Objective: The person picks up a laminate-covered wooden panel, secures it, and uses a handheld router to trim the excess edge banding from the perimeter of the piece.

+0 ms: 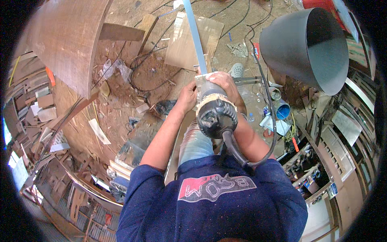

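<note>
Head view: right fingers (219,77) clamped on rounded black tool (217,116); left fingers (191,87) at flat plate (200,82), closure unclear.

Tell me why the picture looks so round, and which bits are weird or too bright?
In the head view, the fisheye lens leaves black corners and bends straight edges near the rim; glare whitens spots at far left; in that same view, the tool looks fairly sharp.

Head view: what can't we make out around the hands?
- Head view: power tool's working end, hidden by its own body.
- Head view: left hand's fingertips, hidden behind the tool's front end.
- Head view: far end of the blue-grey strip, cut off by the top edge.
</note>
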Motion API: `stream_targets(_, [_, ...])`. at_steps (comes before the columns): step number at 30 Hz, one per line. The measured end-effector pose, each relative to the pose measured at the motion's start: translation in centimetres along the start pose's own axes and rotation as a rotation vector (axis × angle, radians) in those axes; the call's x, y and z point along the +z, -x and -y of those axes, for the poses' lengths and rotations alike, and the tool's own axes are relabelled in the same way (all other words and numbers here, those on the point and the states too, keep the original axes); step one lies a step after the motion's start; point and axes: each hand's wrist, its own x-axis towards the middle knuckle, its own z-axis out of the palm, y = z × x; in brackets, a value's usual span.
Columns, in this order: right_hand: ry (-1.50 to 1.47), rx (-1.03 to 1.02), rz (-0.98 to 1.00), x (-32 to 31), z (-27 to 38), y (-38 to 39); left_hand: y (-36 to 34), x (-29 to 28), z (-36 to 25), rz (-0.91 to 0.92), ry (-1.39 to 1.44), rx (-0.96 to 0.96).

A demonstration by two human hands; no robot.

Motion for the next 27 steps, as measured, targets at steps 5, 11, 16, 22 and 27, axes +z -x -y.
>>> stream_targets(5, [0.006,0.005,-0.022,0.7,-1.6,-1.4,-1.4,0.3,3.0,0.046,0.281,-0.054])
stream_targets(11, [-0.074,0.095,-0.051,2.8,-5.5,-4.6,-0.5,0.8,1.6,-0.083,-0.028,0.209])
stream_targets(16, [-0.148,0.111,-0.038,3.0,-6.1,-5.5,1.3,0.2,-2.3,-0.105,-0.264,0.282])
stream_targets(22, [-0.040,0.023,-0.097,3.1,-6.0,-6.2,2.9,2.8,-4.4,-0.118,-0.050,0.272])
stream_targets(27, [0.025,-0.021,-0.096,3.7,-5.5,-6.8,2.3,7.8,-1.8,-0.473,0.007,0.526])
